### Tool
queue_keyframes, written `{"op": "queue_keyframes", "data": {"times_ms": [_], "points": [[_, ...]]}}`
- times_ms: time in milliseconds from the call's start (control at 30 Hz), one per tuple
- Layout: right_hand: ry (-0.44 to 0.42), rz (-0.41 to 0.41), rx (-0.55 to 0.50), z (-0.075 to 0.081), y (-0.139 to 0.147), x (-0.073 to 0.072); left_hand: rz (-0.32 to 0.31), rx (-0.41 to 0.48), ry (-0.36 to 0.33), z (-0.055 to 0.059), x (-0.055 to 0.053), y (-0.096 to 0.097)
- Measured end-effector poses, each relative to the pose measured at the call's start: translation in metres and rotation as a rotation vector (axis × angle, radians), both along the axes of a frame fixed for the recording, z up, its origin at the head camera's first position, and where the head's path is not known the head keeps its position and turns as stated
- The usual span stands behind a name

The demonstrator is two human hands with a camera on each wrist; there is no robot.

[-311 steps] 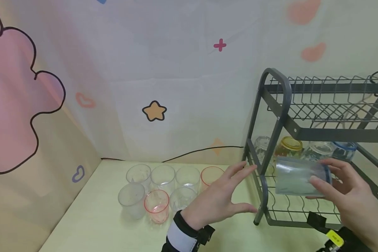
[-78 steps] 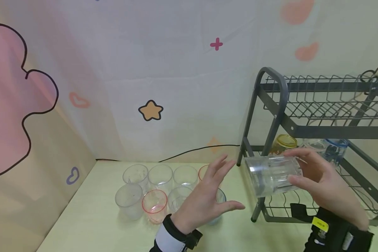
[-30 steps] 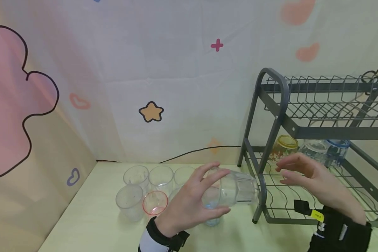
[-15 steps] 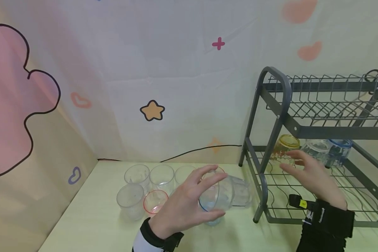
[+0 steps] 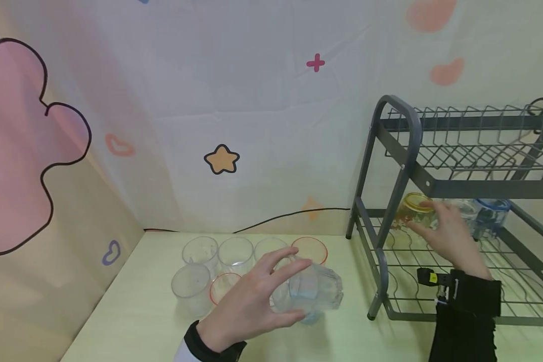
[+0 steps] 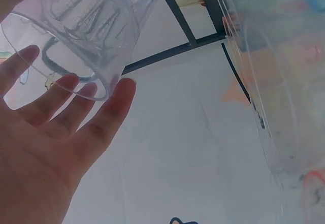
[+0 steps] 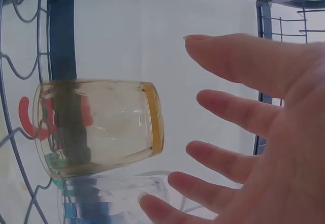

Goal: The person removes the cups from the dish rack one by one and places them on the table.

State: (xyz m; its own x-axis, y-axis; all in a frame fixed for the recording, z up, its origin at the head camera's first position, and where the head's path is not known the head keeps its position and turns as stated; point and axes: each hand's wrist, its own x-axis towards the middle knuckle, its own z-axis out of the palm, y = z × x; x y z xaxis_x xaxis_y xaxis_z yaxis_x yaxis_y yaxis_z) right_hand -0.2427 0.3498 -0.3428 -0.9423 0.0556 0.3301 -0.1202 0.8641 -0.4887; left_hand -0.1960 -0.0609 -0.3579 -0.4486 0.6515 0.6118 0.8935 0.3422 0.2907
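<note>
One clear glass (image 5: 320, 287) in left hand (image 5: 246, 309), grip curled, right hand (image 5: 451, 239) spread, empty, now nearer yellow glass (image 7: 114, 127)

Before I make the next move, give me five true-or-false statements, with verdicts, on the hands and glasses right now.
1. The left hand holds a clear glass tilted. True.
2. The right hand is closed round a glass. False: its fingers are spread near the yellow glass.
3. A blue glass is on the rack. True.
4. The yellow glass is on the upper shelf. False: it is on the lower shelf.
5. A red-rimmed glass stands on the table. True.
</note>
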Motion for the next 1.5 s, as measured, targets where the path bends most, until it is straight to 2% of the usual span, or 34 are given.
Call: {"op": "queue_keyframes", "data": {"times_ms": [133,200,467,667,867,1033,1133,1300,1433,1500], "points": [[-0.012,0.000,0.004,0.001,0.005,-0.004,-0.001,-0.025,0.049,-0.001,0.002,-0.007],[-0.029,-0.004,0.011,0.002,0.005,-0.007,-0.002,-0.041,0.053,-0.001,0.004,-0.012],[-0.102,-0.022,0.026,0.001,0.005,-0.017,0.068,-0.148,-0.045,-0.002,0.018,-0.033],[-0.118,-0.032,0.033,0.001,0.005,-0.019,0.111,-0.221,-0.039,0.001,0.025,-0.053],[-0.114,-0.026,0.031,0.001,0.007,-0.017,0.116,-0.271,-0.041,0.001,0.032,-0.070],[-0.106,-0.017,0.036,0.003,0.008,-0.015,0.141,-0.341,-0.138,0.004,0.038,-0.083],[-0.097,-0.013,0.036,0.003,0.009,-0.015,0.146,-0.366,-0.166,0.005,0.039,-0.088],[-0.093,0.010,0.048,0.000,0.010,-0.016,0.101,-0.365,-0.102,-0.003,0.040,-0.096],[-0.106,0.046,0.094,-0.002,0.010,-0.021,0.109,-0.388,-0.107,-0.009,0.040,-0.106],[-0.113,0.069,0.117,-0.002,0.009,-0.025,0.126,-0.410,-0.133,-0.010,0.039,-0.111]]}}
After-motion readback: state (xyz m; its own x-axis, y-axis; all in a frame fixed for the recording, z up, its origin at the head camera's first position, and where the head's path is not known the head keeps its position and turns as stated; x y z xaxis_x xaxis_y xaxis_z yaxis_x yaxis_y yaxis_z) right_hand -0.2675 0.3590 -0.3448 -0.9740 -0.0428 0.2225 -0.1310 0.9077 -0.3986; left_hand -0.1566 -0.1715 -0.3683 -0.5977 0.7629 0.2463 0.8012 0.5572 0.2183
